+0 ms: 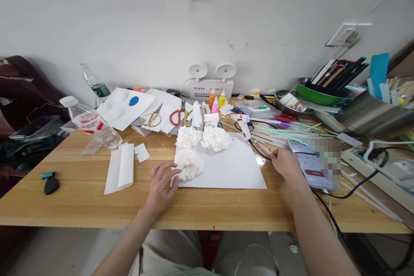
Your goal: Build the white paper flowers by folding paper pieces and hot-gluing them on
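My left hand (pixel 161 185) rests on the wooden table (pixel 80 198) with its fingers spread, fingertips touching a fluffy white paper flower (pixel 189 164) at the left edge of a white sheet (pixel 229 168). Two more white paper flowers (pixel 203 138) lie at the sheet's far edge. My right hand (pixel 284 161) lies right of the sheet, next to a phone (pixel 310 161), its fingers curled loosely against the table; nothing shows in it.
A glue gun (pixel 244 125), red scissors (pixel 176 116), gold scissors (pixel 152 118), paint bottles (pixel 216 101) and straws lie behind the sheet. A plastic bottle (pixel 93 125) and folded paper (pixel 121 172) sit left. Cables, a power strip (pixel 381 168) and a green bowl (pixel 318 92) crowd the right.
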{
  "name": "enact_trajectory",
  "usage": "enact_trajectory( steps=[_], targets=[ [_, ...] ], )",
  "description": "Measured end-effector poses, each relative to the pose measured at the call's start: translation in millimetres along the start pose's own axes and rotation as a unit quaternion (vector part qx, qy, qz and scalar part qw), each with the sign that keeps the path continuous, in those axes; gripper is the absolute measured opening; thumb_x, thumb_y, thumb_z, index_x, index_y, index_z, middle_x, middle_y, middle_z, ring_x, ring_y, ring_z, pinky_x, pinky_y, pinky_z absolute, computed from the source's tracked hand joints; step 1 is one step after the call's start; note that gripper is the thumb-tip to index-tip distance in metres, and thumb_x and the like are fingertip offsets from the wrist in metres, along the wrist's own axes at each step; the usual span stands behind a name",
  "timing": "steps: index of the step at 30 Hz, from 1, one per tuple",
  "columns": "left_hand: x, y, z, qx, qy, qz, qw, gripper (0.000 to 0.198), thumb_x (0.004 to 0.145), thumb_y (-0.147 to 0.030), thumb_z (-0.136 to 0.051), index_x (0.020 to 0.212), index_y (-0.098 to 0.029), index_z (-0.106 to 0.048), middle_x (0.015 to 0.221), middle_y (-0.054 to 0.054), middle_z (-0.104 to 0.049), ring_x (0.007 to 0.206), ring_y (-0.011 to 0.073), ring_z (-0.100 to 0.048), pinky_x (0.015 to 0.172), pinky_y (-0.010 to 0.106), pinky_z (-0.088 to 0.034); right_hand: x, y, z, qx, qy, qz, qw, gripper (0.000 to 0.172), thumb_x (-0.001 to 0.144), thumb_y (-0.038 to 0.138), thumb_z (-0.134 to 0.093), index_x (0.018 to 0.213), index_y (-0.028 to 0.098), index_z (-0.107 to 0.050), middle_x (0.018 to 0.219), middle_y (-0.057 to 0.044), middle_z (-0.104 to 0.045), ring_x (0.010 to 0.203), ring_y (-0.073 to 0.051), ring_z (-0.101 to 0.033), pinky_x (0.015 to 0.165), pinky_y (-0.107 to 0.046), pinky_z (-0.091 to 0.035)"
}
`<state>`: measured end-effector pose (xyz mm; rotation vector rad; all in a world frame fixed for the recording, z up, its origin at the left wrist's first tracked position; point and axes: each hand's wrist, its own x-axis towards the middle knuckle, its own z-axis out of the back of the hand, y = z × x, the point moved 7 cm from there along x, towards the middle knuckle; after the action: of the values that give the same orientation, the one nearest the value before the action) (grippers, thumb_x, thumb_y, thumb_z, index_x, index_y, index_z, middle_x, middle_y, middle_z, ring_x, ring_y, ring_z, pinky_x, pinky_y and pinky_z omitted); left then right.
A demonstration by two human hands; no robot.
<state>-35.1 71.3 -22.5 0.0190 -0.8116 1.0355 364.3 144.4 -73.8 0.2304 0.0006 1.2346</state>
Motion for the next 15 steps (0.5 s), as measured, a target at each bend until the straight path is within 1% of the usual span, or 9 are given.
enact_trajectory(
  steps=[2,5,7,10,13,15],
  targets=[
    [0,-1,-0.7,-0.004,0.005,-0.004,1.000,0.022,0.076,-0.009,-0.049,0.092,-0.022,-0.056,0.100,0.006,-0.056,0.097,0.0199,-0.049,0.085,0.039,-0.034,-3,-3,2,0.006,-0.010,-0.010,1.000,0.020,0.073,0.031,-0.051,0.071,0.016,-0.064,0.061,-0.010,-0.062,0.059,-0.024,-0.058,0.055,-0.033,-0.038],
    [1,-1,-2.2,-0.008,0.010,-0.008,1.000,0.021,0.077,-0.010,-0.049,0.092,-0.022,-0.056,0.099,0.006,-0.056,0.097,0.0199,-0.049,0.085,0.039,-0.035,-6,-10,10,0.046,-0.050,-0.036,0.997,0.022,0.072,0.037,-0.052,0.071,0.017,-0.060,0.061,-0.009,-0.062,0.055,-0.023,-0.056,0.052,-0.033,-0.037],
    [1,-1,-3.1,-0.011,0.012,-0.006,1.000,0.021,0.077,-0.010,-0.049,0.092,-0.022,-0.057,0.100,0.006,-0.056,0.097,0.0201,-0.049,0.085,0.040,-0.035,-7,-13,16,0.074,-0.072,-0.047,0.994,0.023,0.071,0.040,-0.053,0.070,0.017,-0.059,0.061,-0.009,-0.062,0.056,-0.023,-0.055,0.053,-0.034,-0.038],
    [1,1,-4.1,-0.015,0.015,0.000,1.000,0.021,0.077,-0.011,-0.049,0.093,-0.022,-0.056,0.100,0.006,-0.056,0.097,0.0202,-0.049,0.085,0.040,-0.035,-11,-14,27,0.103,-0.085,-0.056,0.989,0.023,0.075,0.037,-0.047,0.074,0.017,-0.059,0.065,-0.010,-0.064,0.061,-0.025,-0.058,0.058,-0.036,-0.041],
    [2,1,-5.5,-0.019,0.022,0.008,1.000,0.021,0.077,-0.011,-0.049,0.094,-0.022,-0.056,0.101,0.006,-0.055,0.098,0.0200,-0.048,0.085,0.040,-0.035,-30,-2,40,0.175,-0.118,-0.058,0.976,0.025,0.077,0.036,-0.045,0.080,0.016,-0.060,0.069,-0.010,-0.065,0.068,-0.025,-0.060,0.064,-0.038,-0.044],
    [2,2,-6.9,-0.022,0.029,0.014,0.999,0.021,0.078,-0.010,-0.048,0.094,-0.022,-0.056,0.101,0.006,-0.055,0.098,0.0196,-0.047,0.086,0.039,-0.035,-53,20,42,0.279,-0.125,-0.041,0.951,0.024,0.074,0.037,-0.050,0.080,0.017,-0.061,0.070,-0.008,-0.066,0.068,-0.023,-0.062,0.064,-0.035,-0.047]
  ],
)
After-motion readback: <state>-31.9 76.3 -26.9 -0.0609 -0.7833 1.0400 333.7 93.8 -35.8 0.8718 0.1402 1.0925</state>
